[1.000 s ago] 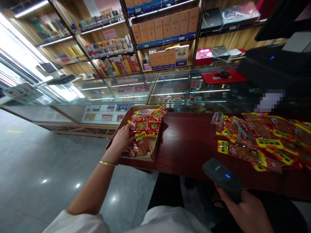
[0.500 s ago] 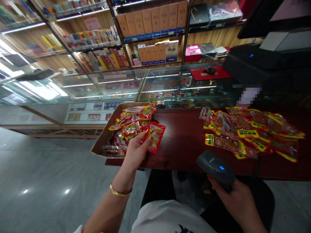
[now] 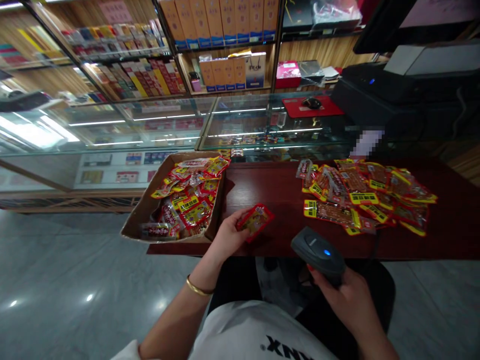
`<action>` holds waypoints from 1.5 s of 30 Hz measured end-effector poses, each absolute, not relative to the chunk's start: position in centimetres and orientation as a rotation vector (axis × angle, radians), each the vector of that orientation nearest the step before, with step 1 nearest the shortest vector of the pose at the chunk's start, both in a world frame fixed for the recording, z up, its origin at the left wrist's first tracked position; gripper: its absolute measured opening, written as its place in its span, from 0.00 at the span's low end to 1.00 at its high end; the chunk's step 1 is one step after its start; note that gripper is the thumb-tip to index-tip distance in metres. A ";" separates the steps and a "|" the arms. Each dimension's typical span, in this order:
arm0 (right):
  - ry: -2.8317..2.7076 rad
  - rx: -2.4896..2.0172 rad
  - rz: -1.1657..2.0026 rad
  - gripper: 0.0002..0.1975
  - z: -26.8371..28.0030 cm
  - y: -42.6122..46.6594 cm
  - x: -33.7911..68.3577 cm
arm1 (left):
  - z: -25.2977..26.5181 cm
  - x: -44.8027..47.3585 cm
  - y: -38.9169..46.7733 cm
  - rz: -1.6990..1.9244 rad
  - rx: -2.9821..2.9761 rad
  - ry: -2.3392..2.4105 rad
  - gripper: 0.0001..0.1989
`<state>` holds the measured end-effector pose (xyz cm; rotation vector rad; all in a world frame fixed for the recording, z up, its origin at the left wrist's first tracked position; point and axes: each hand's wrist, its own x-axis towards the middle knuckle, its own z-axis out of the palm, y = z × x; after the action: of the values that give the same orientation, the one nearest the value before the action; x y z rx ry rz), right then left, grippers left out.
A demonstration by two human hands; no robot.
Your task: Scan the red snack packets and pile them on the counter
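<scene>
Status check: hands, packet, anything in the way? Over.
Left hand holding red-edged packet. Right hand gripping scanner. Cardboard box left, packet pile right; neither between packet and scanner.

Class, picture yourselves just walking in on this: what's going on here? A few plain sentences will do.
A person holds a small red-edged packet in the left hand, over a dark red tabletop. The right hand grips a handheld scanner with a blue light on; its head is angled toward the packet but not touching it. An open cardboard box of similar packets sits to the left, and a loose pile of packets lies to the right.
</scene>
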<state>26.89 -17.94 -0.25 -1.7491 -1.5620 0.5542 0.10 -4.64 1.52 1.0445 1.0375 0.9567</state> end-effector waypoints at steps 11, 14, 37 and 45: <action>-1.568 -1.799 0.675 0.15 0.1 -18.4 26.8 | 2.1 0.6 -3.4 0.995 0.884 1.011 0.11; -1.569 -1.800 0.647 0.15 -0.2 -18.6 27.0 | 1.3 1.4 -2.5 1.008 0.933 0.993 0.17; -1.618 -1.821 0.555 0.17 -1.1 -18.4 25.9 | -5.5 4.7 2.8 1.280 0.749 0.869 0.23; -1.616 -1.849 0.518 0.18 -1.1 -18.7 26.4 | -6.0 4.9 3.1 1.313 0.686 0.839 0.25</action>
<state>26.41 -18.68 -1.07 -1.8493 -1.6162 0.5183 4.92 3.13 -6.01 0.6857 0.8386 1.3128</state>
